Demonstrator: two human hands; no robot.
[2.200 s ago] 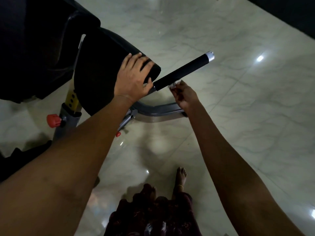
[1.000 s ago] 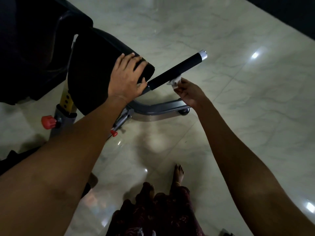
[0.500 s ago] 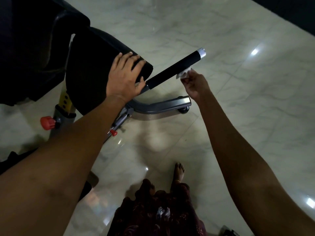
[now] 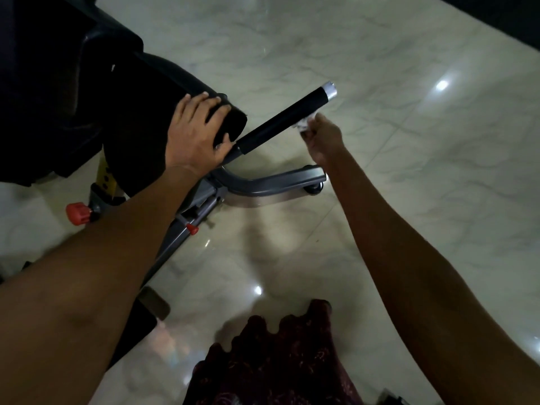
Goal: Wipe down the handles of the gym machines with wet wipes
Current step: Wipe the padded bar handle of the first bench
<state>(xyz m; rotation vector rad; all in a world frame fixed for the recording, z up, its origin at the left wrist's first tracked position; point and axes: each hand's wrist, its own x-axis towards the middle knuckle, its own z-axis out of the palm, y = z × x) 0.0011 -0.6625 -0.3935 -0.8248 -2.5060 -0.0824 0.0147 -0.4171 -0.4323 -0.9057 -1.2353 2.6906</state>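
A black foam-covered handle (image 4: 280, 119) with a silver end cap sticks out to the upper right from a gym machine. My right hand (image 4: 323, 138) pinches a small crumpled white wet wipe (image 4: 304, 123) against the underside of the handle, a little short of the cap. My left hand (image 4: 195, 134) rests flat with spread fingers on the end of the black padded seat (image 4: 140, 112), right beside the handle's base.
The machine's grey curved foot (image 4: 271, 184) with a small wheel stands on the glossy marble floor (image 4: 409, 171) below the handle. A red knob (image 4: 76, 214) and a yellow-marked post sit at the left. My dark patterned garment hangs at the bottom centre.
My right hand has slid the wipe along the handle from near its base outward toward the silver cap. My left hand has stayed on the padded seat.
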